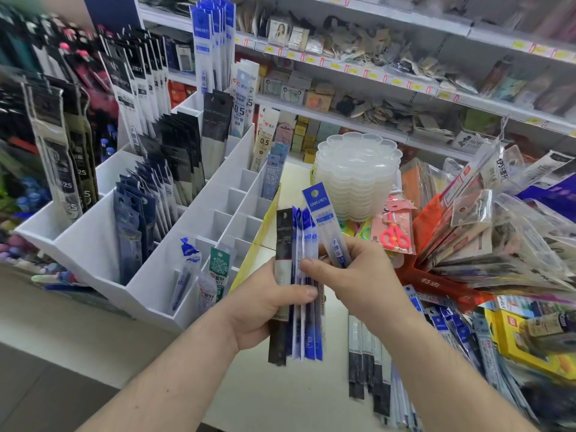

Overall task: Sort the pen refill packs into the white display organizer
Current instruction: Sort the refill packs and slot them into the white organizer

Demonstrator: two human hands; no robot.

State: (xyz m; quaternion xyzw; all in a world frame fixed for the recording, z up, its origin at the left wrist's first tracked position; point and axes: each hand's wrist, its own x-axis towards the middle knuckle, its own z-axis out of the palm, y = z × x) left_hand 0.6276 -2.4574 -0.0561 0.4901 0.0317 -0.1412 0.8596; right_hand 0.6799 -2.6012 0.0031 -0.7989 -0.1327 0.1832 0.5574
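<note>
The left hand [265,304] grips an upright bundle of refill packs [296,275]. The right hand [352,269] pinches one blue pack [327,219], its long axis upright. The white organizer [218,213] lies to the left, just beyond the left hand.

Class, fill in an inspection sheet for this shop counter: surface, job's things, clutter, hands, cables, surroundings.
Surface: pale counter, partly covered.
Job's things: white organizer, part filled; bundle of refill packs; one blue-topped pack.
Clutter: loose packets, stacked clear trays, pink scissors.
Hands: left hand grips the bundle; right hand pinches the single pack.
Cables: nothing seen.
Surroundings: stocked shelves.
</note>
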